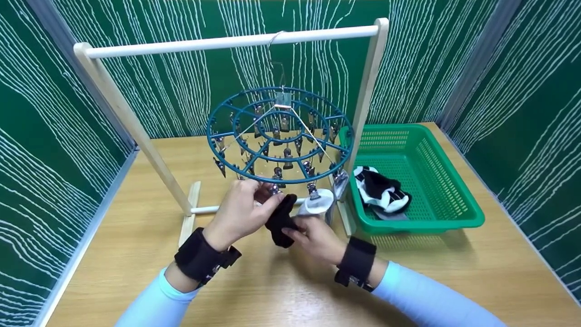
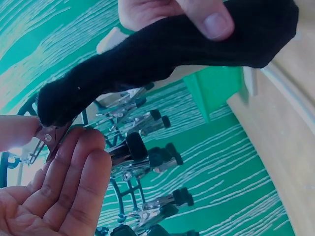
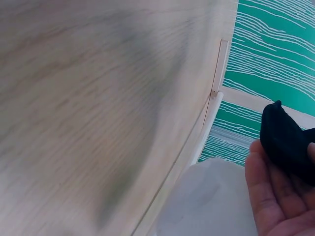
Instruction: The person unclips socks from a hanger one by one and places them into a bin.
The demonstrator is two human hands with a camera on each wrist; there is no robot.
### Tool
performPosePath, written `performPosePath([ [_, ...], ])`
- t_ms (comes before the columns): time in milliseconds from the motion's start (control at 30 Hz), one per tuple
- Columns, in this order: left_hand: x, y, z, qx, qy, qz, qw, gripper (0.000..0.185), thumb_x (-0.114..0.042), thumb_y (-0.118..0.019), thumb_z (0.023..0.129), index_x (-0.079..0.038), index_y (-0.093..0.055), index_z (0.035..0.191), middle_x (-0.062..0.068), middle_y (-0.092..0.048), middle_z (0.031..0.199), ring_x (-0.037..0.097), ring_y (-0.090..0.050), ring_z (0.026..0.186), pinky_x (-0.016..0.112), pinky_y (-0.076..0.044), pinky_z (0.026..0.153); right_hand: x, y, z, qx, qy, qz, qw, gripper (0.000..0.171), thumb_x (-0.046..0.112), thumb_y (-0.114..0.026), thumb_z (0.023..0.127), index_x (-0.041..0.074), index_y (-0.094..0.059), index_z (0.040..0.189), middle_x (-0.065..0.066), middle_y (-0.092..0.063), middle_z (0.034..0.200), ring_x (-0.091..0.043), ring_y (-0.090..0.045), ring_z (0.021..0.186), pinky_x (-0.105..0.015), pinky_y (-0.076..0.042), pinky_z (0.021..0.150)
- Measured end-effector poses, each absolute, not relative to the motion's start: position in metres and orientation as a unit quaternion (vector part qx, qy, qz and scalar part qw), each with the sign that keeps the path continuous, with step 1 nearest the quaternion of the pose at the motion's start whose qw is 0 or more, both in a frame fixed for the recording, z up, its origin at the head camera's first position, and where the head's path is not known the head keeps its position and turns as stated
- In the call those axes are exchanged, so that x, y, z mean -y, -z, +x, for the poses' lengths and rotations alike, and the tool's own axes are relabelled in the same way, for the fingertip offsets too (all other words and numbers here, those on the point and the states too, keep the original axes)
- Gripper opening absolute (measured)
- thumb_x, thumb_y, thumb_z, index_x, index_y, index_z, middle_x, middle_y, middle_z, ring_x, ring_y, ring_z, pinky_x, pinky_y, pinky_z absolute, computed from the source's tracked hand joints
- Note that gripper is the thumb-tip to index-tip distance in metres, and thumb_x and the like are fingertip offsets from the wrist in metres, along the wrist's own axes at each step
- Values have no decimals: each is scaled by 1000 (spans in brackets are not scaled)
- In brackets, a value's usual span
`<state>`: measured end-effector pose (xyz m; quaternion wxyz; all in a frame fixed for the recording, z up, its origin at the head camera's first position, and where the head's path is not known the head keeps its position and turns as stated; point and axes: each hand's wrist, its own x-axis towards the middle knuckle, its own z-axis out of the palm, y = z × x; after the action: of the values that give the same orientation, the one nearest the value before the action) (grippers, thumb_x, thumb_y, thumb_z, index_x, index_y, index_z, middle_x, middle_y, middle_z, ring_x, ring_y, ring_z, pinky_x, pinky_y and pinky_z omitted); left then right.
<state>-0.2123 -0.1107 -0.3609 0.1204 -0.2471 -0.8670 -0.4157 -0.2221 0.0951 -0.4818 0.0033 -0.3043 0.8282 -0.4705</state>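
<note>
You are holding a black sock (image 1: 281, 220) between both hands at the near rim of a teal round clip hanger (image 1: 280, 135), which is hanging by its hook from the top rail of a wooden rack (image 1: 231, 42) standing on the wooden table (image 1: 118, 218). Your left hand (image 1: 240, 211) is sitting at the sock's upper end, just under the hanger's rim; the left wrist view is showing the thumb and a finger pinching a metal clip (image 2: 49, 136) whose jaws are meeting the sock's tip, while the remaining fingers (image 2: 78, 182) are lying straight beside it. Your right hand (image 1: 313, 236) is grasping the sock lower down, thumb pressing across the fabric in the left wrist view, the cloth lying over your fingers in the right wrist view. The sock is running slantwise from the clip down to your right hand, clear of the table. It is looking plain black, soft and knitted, slightly bunched where your fingers are closing on it.

Just to the right, a white sock (image 1: 318, 202) is hanging from a neighbouring clip on the same rim, close against your right hand. Further right, a green plastic basket (image 1: 435, 181) is resting on the table, holding a heap of black-and-white socks (image 1: 382, 190). Green panels with white wavy lines are enclosing the table.
</note>
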Motion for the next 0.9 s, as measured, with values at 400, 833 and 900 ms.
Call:
performPosePath([
  [400,111,363,-210,868,397,-259,146,12,-11,-78,98,-3,-80,90,9,-81,85,17,-71,76,34,-58,72,-100,485,-220,-830,461,-315,-4,15,6,-71,103,-4,-79,95,-17,-80,93,-26,-77,87,-29,-63,78],
  [833,113,361,-209,866,403,-253,158,9,-8,-77,99,-2,-81,93,9,-80,83,18,-71,73,30,-56,68,-107,488,-219,-833,422,-355,-38,11,3,-74,100,-2,-78,92,-15,-78,92,-30,-76,90,-41,-66,83],
  [900,114,361,-209,864,407,-250,159,9,-8,-78,98,-1,-81,94,9,-80,83,18,-70,72,29,-56,67,-110,488,-218,-836,407,-364,-42,10,4,-74,100,-1,-76,90,-13,-78,91,-28,-75,90,-42,-65,84],
])
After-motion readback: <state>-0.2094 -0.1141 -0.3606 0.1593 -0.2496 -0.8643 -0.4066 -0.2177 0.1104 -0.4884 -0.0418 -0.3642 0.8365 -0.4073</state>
